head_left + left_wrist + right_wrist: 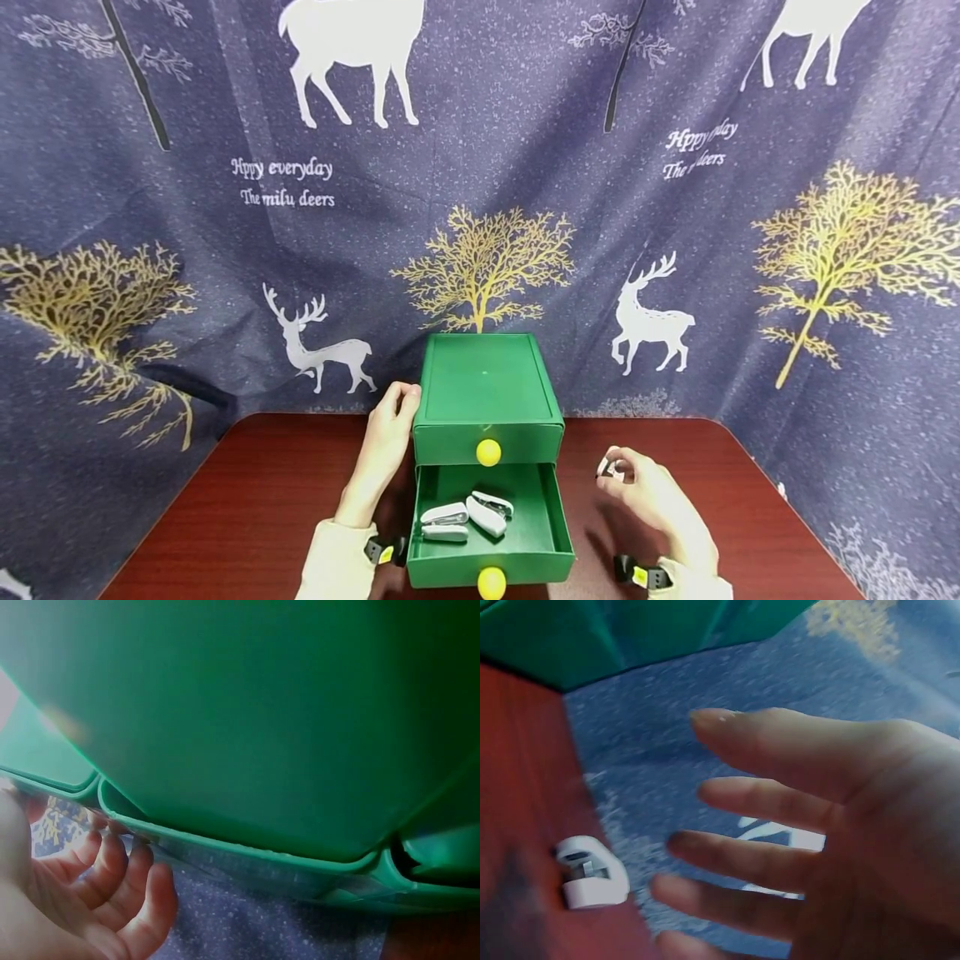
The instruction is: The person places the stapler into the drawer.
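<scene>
A green drawer box (483,379) stands on the table with its lower drawer (534,500) pulled out. Inside that drawer lie two white mini staplers, one stapler (445,533) at the left and the other stapler (487,517) beside it. My left hand (392,429) rests against the box's left side, fingers loosely bent near its edge in the left wrist view. To the right of the box, my right hand (651,492) reaches over a third white stapler (596,889). In the right wrist view its fingers are spread and apart from that stapler, which lies on the table.
The reddish-brown table (285,500) ends at a dark blue patterned cloth (480,150) hanging behind it. A yellow knob (488,452) sits on the closed upper drawer, and another knob (492,583) juts from the lower drawer's front.
</scene>
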### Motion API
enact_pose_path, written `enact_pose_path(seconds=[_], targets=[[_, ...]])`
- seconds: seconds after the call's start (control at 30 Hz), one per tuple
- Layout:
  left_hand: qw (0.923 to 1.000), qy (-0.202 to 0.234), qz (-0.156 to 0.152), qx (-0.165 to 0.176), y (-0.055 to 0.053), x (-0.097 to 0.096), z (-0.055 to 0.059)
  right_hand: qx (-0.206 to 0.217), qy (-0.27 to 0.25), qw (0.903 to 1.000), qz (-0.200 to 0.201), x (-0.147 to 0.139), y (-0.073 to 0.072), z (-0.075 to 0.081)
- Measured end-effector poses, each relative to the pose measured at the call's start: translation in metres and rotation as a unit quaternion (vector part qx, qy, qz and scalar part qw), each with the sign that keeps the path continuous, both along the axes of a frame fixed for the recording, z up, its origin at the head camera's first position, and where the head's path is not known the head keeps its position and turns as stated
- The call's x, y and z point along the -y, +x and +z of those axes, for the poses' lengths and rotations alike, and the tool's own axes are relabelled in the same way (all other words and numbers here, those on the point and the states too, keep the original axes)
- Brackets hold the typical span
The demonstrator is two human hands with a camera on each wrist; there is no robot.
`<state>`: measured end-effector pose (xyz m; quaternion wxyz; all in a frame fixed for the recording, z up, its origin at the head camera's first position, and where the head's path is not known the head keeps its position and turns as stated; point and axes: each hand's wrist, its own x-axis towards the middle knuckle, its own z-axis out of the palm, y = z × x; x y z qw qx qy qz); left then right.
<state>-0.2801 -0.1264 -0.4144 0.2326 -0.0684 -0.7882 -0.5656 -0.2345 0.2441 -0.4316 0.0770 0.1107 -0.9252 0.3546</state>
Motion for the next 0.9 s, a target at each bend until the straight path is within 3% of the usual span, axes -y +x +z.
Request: enact_pose_path(seconds=[0.33,0.67,0.9], targets=[[1.0000,-0.001,-0.004,-0.002,0.000,0.001,0.000,-0.024,0.024,0.9935,-0.109,-0.008,-0.023,-0.034],[0.9998,0.015,-0.013,0.009,0.000,0.001,0.002,0.061,-0.009,0.9761,-0.208,-0.007,-0.052,-0.053],[0.9996,0.021,-0.016,0.015,0.002,0.001,0.002,0.088,0.006,0.9728,-0.214,-0.006,-0.060,-0.066]])
